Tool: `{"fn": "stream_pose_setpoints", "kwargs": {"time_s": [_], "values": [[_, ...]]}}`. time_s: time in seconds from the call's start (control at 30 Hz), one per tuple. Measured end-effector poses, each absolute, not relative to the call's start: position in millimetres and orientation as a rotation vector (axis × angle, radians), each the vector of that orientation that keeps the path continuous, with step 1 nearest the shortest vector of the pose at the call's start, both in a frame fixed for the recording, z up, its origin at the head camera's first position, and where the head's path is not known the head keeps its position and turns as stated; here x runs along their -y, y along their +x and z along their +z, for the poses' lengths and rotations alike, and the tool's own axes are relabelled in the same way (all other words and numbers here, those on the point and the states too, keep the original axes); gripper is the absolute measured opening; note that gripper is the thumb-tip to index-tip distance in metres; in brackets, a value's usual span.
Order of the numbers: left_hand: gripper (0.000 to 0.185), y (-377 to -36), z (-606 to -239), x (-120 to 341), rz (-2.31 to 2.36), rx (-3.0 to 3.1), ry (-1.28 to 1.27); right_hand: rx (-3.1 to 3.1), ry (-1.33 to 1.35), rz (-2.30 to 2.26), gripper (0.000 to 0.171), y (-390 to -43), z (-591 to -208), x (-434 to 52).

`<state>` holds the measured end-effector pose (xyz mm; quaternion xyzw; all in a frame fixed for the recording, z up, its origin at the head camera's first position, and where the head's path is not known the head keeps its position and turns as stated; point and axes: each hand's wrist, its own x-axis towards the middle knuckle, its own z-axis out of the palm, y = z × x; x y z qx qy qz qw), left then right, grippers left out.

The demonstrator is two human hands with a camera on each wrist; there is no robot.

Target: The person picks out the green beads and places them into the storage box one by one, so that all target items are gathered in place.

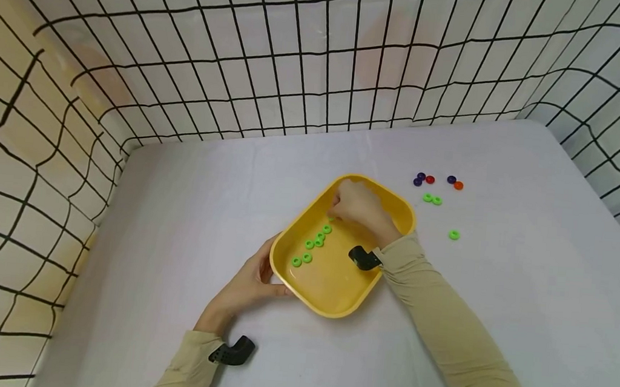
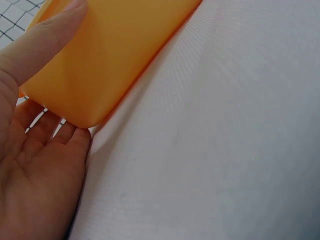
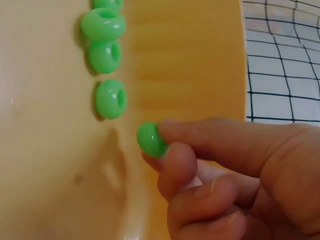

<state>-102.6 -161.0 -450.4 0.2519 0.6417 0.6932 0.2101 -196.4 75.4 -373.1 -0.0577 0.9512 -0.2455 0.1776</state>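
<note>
Yellow plastic tray (image 1: 391, 203) sits mid-table on white cloth (image 1: 498, 305); right hand (image 1: 360, 206) inside it, fingertips (image 3: 172, 150) pinched together on a green bead (image 3: 150, 140) just beside the end of a row of green beads (image 1: 311, 245); left hand (image 1: 251, 283) holds the tray's near-left corner, thumb on the rim, fingers spread beneath; loose beads (image 1: 436, 188) lie right of the tray; no readable writing.
</note>
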Motion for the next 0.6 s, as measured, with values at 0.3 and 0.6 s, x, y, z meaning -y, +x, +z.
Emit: {"fn": "stream_pose_setpoints", "kwargs": {"time_s": [0.3, 0.6], "values": [[0.096, -100, -440, 159, 1.926, -1.782, 0.653, -2.626, -0.13, -0.599, 0.012, -196, -375, -71], [0.095, -99, -442, 159, 1.912, -1.797, 0.649, -2.649, -0.122, -0.636, 0.011, -195, -378, -73]]}}
